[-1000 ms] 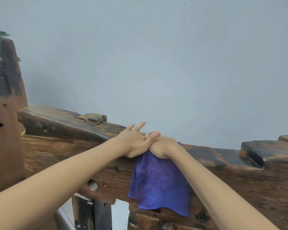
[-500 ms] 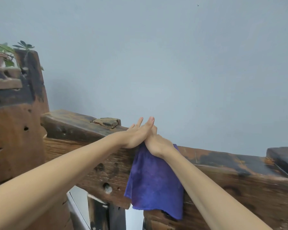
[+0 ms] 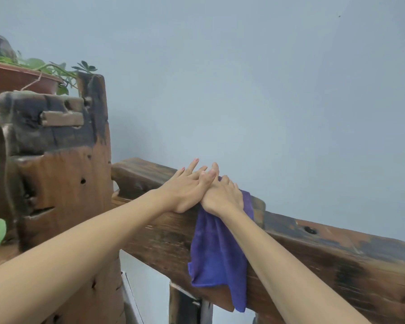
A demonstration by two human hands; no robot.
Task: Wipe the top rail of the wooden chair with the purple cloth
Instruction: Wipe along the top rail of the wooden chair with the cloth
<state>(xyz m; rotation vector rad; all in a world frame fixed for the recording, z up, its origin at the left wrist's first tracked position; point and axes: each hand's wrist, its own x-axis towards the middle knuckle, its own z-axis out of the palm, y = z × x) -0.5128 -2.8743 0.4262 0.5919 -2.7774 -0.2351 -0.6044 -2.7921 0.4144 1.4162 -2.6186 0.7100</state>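
**Both hands press a purple cloth onto the chair's top rail**

The thick, dark-stained wooden top rail [image 3: 318, 242] of the chair runs from the tall weathered wooden post [image 3: 66, 174] at its left end down toward the right, its upper face worn, blotched black and orange-brown, with a small round hole in it well to the right of the hands. The soft purple cloth [image 3: 218, 256] lies draped over this rail, not far from the post: a narrow strip of it sits on the rail's top, and most of it hangs down the near face in loose folds, with one corner drooping below the rail's lower edge.

The right hand [image 3: 222, 197] lies flat on the cloth where it crosses the top of the rail, fingers laid forward, pressing down rather than pinching. The left hand [image 3: 185, 190] rests just beside it on the post side, its fingers spread and partly overlapping the right hand's knuckles, its heel on bare wood.

Beyond the post, a reddish-brown plant pot [image 3: 17, 78] with trailing green leaves sits on a rough ledge. Behind the rail is a plain grey-blue wall [image 3: 267, 90].
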